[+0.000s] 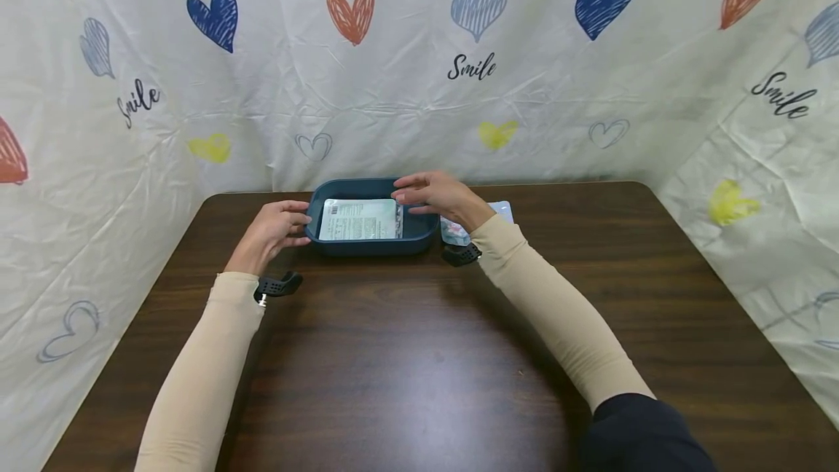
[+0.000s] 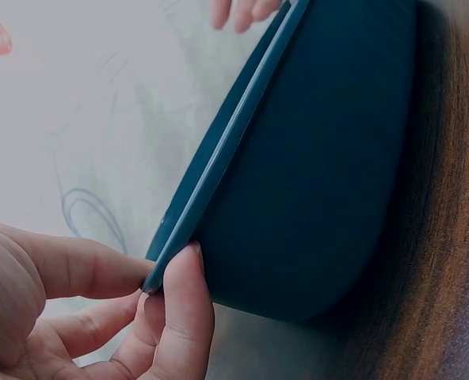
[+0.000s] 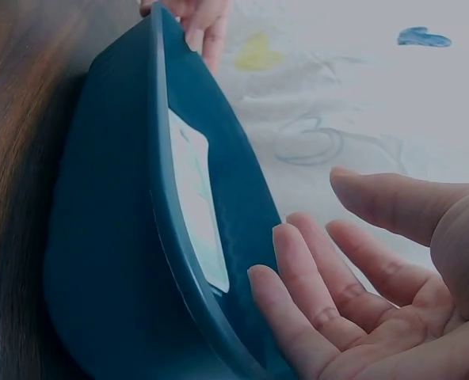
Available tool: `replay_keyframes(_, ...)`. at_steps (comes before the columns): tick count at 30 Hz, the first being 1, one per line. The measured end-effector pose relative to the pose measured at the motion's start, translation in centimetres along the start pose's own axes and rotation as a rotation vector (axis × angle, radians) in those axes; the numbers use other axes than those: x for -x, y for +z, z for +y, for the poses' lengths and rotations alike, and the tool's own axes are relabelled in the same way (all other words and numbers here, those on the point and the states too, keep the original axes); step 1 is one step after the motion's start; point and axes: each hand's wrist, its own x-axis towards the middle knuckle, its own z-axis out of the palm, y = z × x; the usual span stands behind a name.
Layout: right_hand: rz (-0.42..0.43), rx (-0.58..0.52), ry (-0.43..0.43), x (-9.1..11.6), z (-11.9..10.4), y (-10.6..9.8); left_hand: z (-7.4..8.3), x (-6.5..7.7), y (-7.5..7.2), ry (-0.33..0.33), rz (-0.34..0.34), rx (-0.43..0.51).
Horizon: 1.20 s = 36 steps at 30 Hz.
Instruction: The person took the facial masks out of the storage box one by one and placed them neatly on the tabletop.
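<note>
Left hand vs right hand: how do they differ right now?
Grip: the left hand pinches the rim of the blue tub; the right hand holds nothing.
Place: the left hand is at the tub's left end; the right hand is over its right part.
Fingers: the left hand's close on the rim; the right hand's are loosely extended, thumb apart.
Shared: both are bare, with black wrist straps and beige sleeves.

Teal tray, brown table, heart-patterned cloth

Spreads dark brown and wood-grained as a bench, carrying a tray near the far edge and, just right of that, a packet, partly hidden.
</note>
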Motion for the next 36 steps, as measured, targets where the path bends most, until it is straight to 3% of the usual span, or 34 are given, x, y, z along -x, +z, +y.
replay_keyframes(17, 0.029, 0.072, 0.084, -2.4, 0.4, 2.6, 0.0, 0.1, 0.2, -0.013, -0.007, 0.011)
replay_keyframes(24, 0.076, 0.029, 0.144, -3.2, 1.0, 3.3, 0.0, 0.1, 0.4, -0.005, 0.001, 0.0)
replay_keyframes(36, 0.222, -0.043, 0.091, -3.4, 1.1, 4.3, 0.1, 0.0, 0.0, 0.003, 0.006, -0.018)
